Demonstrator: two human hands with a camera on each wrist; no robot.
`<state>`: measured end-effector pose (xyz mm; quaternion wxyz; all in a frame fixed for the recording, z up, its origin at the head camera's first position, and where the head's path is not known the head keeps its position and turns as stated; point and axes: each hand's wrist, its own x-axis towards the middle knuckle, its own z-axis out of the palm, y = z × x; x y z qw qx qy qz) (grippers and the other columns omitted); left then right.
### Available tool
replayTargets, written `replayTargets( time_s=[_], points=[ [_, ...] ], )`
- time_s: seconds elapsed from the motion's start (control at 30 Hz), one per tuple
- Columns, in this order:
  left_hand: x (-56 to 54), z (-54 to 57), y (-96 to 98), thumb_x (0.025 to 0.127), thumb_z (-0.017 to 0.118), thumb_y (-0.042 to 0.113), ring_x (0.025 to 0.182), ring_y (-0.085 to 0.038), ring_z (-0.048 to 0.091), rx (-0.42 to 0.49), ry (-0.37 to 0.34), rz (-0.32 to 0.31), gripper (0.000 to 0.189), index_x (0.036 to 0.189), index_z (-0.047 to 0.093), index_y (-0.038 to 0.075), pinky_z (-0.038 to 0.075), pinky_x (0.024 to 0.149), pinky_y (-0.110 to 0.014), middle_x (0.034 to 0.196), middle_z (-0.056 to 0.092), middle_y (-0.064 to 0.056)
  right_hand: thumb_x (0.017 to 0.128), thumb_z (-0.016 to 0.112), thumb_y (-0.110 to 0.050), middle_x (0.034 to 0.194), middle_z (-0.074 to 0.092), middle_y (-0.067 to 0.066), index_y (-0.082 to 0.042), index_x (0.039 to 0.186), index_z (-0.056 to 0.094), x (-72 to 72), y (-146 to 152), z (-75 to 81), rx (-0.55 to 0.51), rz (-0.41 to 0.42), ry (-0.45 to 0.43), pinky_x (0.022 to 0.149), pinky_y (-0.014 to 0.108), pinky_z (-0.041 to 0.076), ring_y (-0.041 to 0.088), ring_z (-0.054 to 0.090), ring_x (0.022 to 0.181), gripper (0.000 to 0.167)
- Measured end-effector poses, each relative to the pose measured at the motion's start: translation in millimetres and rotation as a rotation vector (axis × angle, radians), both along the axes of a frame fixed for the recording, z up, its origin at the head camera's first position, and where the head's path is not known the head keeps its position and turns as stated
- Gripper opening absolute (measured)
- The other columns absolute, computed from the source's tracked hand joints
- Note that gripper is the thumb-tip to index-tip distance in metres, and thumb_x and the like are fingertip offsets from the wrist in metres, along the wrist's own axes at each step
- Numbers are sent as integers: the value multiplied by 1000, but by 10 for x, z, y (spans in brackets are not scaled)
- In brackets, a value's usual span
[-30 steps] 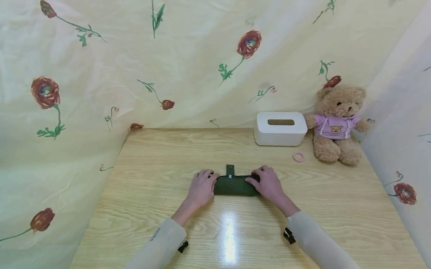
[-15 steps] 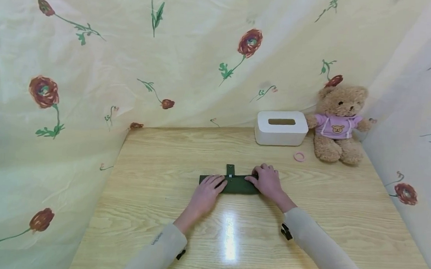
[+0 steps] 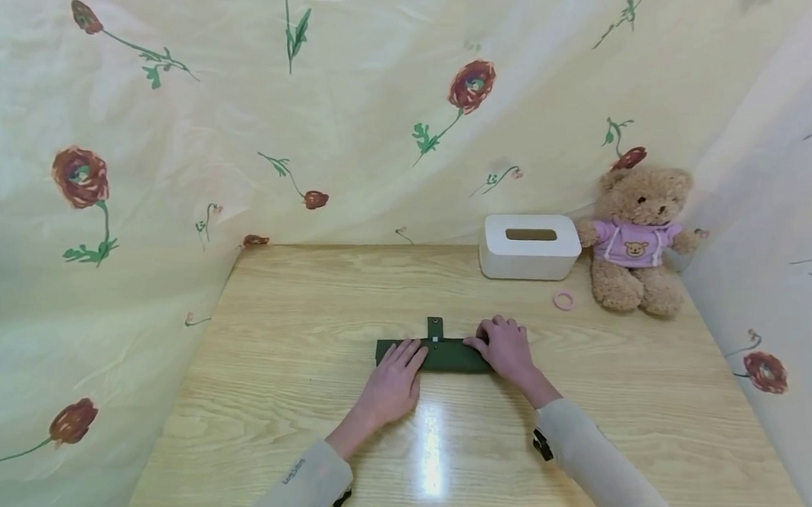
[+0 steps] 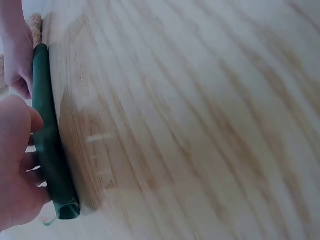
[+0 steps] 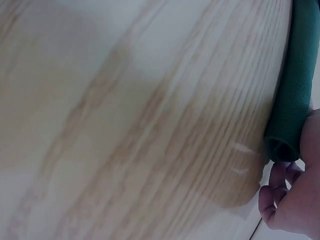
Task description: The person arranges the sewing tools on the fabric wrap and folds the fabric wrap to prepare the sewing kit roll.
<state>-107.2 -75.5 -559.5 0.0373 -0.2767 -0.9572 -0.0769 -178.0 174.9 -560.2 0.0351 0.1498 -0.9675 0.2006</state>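
Observation:
A dark green rolled-up fabric pouch (image 3: 454, 356) lies crosswise on the wooden table, with a short snap strap (image 3: 435, 328) sticking out from its far side. The left hand (image 3: 391, 383) lies over the pouch's left half, its fingers fairly straight and pressing on top. In the left wrist view the fingers of the left hand (image 4: 20, 160) reach across the green roll (image 4: 47, 135). At the other end the right hand (image 3: 506, 352) pinches the roll, thumb on the near side and fingers bent behind. The hollow roll end (image 5: 281, 149) shows beside the right hand (image 5: 300, 195).
Toward the back right stand a white tissue box (image 3: 530, 248) and a teddy bear (image 3: 634, 239) in a purple top. A pink ring (image 3: 563, 300) lies in front of them. Flower-patterned cloth (image 3: 358, 113) hangs along the table's back and sides.
The left hand has moved from the pouch's left end rightward onto its top, uncovering that end. The right hand keeps its hold, hardly moving.

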Motion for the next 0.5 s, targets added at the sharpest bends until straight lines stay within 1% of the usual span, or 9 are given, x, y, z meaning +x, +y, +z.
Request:
replayTargets(
  time_s=[0.1, 0.2, 0.27, 0.33, 0.4, 0.5],
  points=[
    [2, 18, 4, 101, 49, 20, 142, -33, 34, -7, -9, -3, 47, 148, 48, 12, 25, 114, -45, 153, 41, -17, 90, 73, -40, 83, 54, 6, -13, 78, 59, -34, -16, 33, 18, 12, -17, 72, 51, 40, 34, 54, 79, 33],
    [-1, 34, 3, 102, 49, 21, 142, -33, 34, -13, -13, 0, 45, 147, 50, 14, 25, 114, -45, 152, 41, -17, 91, 74, -34, 80, 55, 5, -11, 81, 62, -105, -62, 90, 29, 53, -36, 71, 52, 43, 32, 55, 77, 28],
    [-4, 38, 0, 101, 50, 20, 142, -33, 34, -14, -15, 6, 45, 146, 50, 15, 25, 114, -45, 152, 42, -16, 93, 73, -25, 82, 57, 6, -8, 87, 66, -171, -113, 131, 14, 99, -42, 71, 51, 46, 30, 56, 77, 19],
    [-8, 36, -3, 100, 51, 20, 142, -33, 34, -10, -19, 9, 46, 146, 51, 15, 25, 114, -45, 152, 42, -16, 95, 69, -15, 87, 60, 10, -3, 96, 69, -237, -178, 168, -10, 153, -43, 72, 51, 48, 31, 58, 79, 12],
    [-11, 28, -4, 100, 51, 19, 143, -33, 34, -2, -26, 8, 46, 146, 50, 15, 24, 114, -45, 152, 41, -16, 96, 63, -7, 94, 62, 15, 0, 105, 70, -301, -249, 194, -38, 205, -50, 74, 52, 49, 33, 60, 83, 13],
    [-17, 15, 1, 100, 51, 19, 143, -33, 33, 13, -36, -1, 46, 146, 50, 15, 23, 115, -44, 153, 41, -16, 97, 57, -1, 100, 61, 20, 2, 113, 68, -378, -355, 210, -66, 262, -69, 78, 54, 49, 38, 60, 88, 20]
  ],
)
